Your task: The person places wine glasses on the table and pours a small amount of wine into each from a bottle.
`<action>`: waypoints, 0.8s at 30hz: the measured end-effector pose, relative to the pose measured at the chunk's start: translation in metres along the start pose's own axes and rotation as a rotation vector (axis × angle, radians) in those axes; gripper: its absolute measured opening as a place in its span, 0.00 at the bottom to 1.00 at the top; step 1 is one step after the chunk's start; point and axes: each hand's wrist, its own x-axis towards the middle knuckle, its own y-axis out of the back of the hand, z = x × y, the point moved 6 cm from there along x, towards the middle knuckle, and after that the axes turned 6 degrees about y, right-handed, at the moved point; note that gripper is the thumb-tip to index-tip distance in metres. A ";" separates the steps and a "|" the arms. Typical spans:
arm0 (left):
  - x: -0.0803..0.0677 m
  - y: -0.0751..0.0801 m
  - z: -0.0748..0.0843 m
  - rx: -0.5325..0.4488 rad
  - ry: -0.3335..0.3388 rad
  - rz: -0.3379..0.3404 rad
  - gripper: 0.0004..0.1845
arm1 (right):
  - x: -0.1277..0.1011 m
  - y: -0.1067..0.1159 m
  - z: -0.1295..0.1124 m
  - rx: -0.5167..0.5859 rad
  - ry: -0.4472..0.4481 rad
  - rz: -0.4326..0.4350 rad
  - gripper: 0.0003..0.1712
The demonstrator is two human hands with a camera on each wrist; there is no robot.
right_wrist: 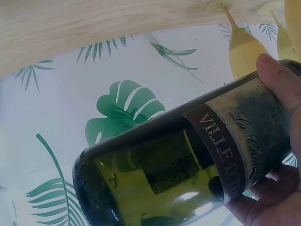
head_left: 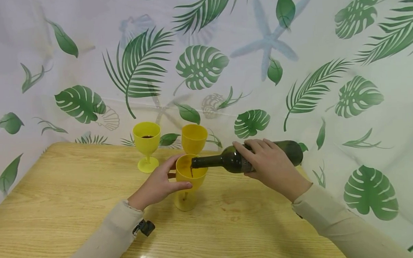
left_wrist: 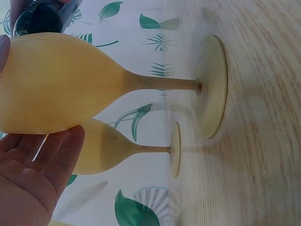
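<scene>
Wooden worktop [head_left: 76, 209], leaf-print backdrop [head_left: 362, 100] behind. Green wine bottle [head_left: 241, 159] tipped near horizontal, right hand [head_left: 267, 163] wrapped round its body, neck over nearest yellow goblet [head_left: 189, 182], dark liquid running in. Left hand [head_left: 157, 185] grips that goblet's bowl. Two more yellow goblets [head_left: 147, 144] behind; the left one holds dark liquid.

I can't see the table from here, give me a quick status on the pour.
Left hand grips near goblet. Right hand tips green bottle, dark liquid running in. Two more goblets stand behind, clear of the pour.
</scene>
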 end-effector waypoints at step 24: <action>0.003 0.004 0.000 -0.005 -0.007 -0.017 0.42 | 0.009 0.004 0.000 -0.004 -0.039 -0.039 0.58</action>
